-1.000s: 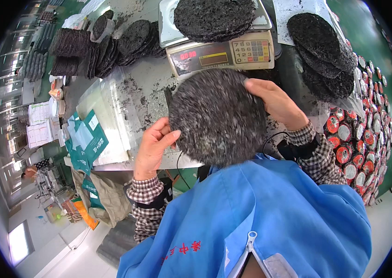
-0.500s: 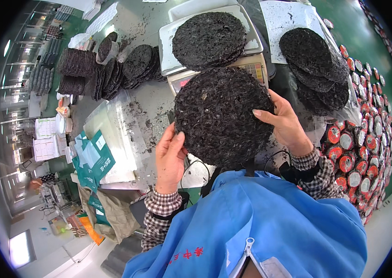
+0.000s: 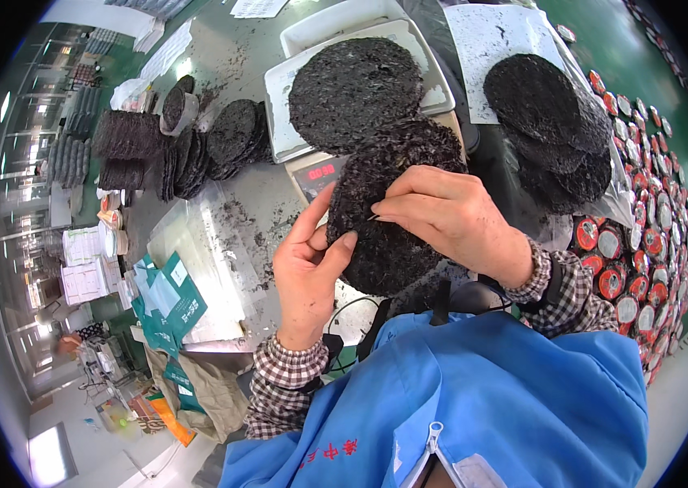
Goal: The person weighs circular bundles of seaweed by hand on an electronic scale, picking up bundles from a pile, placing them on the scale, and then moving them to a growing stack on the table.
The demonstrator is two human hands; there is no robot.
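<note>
A round sheet of dried black seaweed (image 3: 384, 256) is held up in front of me, tilted. My left hand (image 3: 311, 268) grips its left edge, thumb on the near face. My right hand (image 3: 458, 220) lies over the sheet's face, thumb and fingertips pinched at its middle; a tiny bit of something shows at the fingertips, too small to name. Just beyond, more round seaweed sheets (image 3: 356, 89) rest on a white tray (image 3: 279, 134) on a digital scale (image 3: 311, 175) with a lit red display, partly hidden by the held sheet.
Overlapping seaweed sheets (image 3: 535, 106) lie at the right on plastic. Further seaweed stacks (image 3: 234, 134) stand at the left of the grey table (image 3: 238, 49). Green printed bags (image 3: 169, 305) and clear plastic (image 3: 209, 252) lie at the near left. Many red-and-white round packages (image 3: 612, 276) cover the floor at right.
My right hand has left the sheet's right edge and moved left onto its face, fingers now pinched. The sheet has turned and tilted. My left hand keeps its hold.
</note>
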